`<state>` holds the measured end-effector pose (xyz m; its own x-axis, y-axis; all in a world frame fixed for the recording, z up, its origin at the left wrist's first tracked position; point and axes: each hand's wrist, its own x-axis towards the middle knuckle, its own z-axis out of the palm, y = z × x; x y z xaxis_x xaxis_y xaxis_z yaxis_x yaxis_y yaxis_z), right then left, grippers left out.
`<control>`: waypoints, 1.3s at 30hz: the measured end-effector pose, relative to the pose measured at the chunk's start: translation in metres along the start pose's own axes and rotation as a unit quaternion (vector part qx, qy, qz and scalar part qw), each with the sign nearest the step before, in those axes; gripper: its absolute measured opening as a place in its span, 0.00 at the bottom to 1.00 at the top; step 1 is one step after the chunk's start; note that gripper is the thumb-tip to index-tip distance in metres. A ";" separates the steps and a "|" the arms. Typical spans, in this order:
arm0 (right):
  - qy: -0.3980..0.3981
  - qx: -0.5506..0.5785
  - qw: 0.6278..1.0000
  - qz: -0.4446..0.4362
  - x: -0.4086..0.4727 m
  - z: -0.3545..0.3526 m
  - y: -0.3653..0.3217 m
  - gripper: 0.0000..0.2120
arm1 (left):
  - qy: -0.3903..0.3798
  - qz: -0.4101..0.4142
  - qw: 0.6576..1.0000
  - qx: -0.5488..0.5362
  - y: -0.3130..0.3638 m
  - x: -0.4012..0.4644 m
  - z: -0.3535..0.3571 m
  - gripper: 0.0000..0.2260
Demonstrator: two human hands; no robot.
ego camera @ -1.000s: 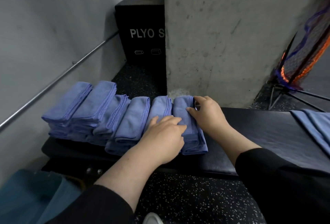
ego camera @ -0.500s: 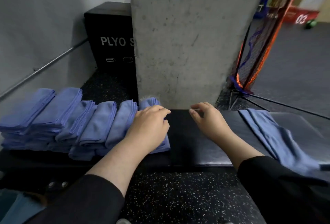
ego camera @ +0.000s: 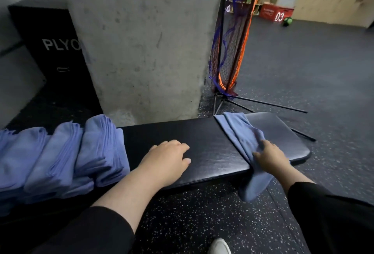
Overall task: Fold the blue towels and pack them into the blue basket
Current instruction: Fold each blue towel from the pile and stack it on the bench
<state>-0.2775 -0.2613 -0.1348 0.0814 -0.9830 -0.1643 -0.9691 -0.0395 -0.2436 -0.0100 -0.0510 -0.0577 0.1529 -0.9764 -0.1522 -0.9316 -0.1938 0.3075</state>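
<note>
Black box (ego camera: 50, 51) lettered "PLYO", red crate (ego camera: 276, 13) "03"

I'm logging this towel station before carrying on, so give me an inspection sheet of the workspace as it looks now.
Surface: black padded bench, middle bare.
Job's things: row of folded blue towels at bench's left; one unfolded blue towel draped over its front edge; basket not seen.
Clutter: nothing seen.
Grippers: left hand resting flat on bench; right hand gripping the unfolded towel.
Cables: nothing seen.
Surroundings: concrete pillar, black plyo box, orange-blue net.
</note>
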 end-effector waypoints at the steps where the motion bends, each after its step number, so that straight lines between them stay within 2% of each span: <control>1: 0.001 -0.011 1.000 0.000 0.002 0.000 0.004 0.22 | -0.008 -0.002 1.000 0.002 0.002 0.005 0.002 0.21; 4: 0.040 -0.005 0.999 -0.012 0.007 0.001 0.000 0.09 | -0.013 -0.003 1.000 0.002 0.009 0.017 0.009 0.21; 6: 0.041 0.000 0.999 -0.025 0.007 0.004 -0.009 0.05 | -0.015 -0.005 1.000 -0.010 0.012 0.022 0.014 0.21; 10: 0.012 0.025 0.996 -0.085 -0.001 0.011 -0.044 0.04 | -0.026 -0.016 0.999 -0.036 0.013 0.028 0.021 0.21; 13: 0.027 0.049 0.987 -0.152 -0.008 0.014 -0.074 0.08 | -0.034 -0.037 0.997 -0.052 0.007 0.029 0.023 0.22; 17: 0.021 0.227 0.955 -0.189 -0.018 0.004 -0.110 0.08 | -0.018 -0.079 0.988 -0.129 -0.002 0.029 0.024 0.24; 19: 0.000 0.323 0.924 -0.206 -0.028 -0.004 -0.126 0.09 | -0.005 -0.112 0.968 -0.223 -0.005 0.029 0.022 0.25; 22: -0.050 0.451 0.868 -0.201 -0.044 -0.015 -0.149 0.09 | 0.014 -0.149 0.921 -0.361 -0.009 0.029 0.020 0.19; 26: -0.113 0.557 0.805 -0.169 -0.055 -0.019 -0.174 0.07 | -0.011 -0.156 0.833 -0.530 -0.010 0.025 0.019 0.15; 28: -0.142 0.591 0.777 -0.160 -0.058 -0.017 -0.180 0.07 | -0.009 -0.149 0.810 -0.568 -0.009 0.027 0.019 0.12; 34: -0.154 0.601 0.768 -0.159 -0.054 -0.015 -0.180 0.05 | 0.020 -0.157 0.770 -0.618 -0.011 0.031 0.016 0.10; 37: -0.118 0.562 0.804 -0.152 -0.044 -0.015 -0.172 0.06 | 0.091 -0.173 0.756 -0.625 -0.014 0.034 0.013 0.11; 39: -0.079 0.547 0.822 -0.141 -0.036 -0.018 -0.165 0.04 | 0.161 -0.184 0.719 -0.651 -0.018 0.036 0.008 0.11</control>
<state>-0.1247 -0.2223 -0.0712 0.3797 -0.9235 -0.0549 -0.1252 0.0075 -0.9921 0.0094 -0.0816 -0.0759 0.5743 -0.7667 -0.2872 0.2570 -0.1642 0.9524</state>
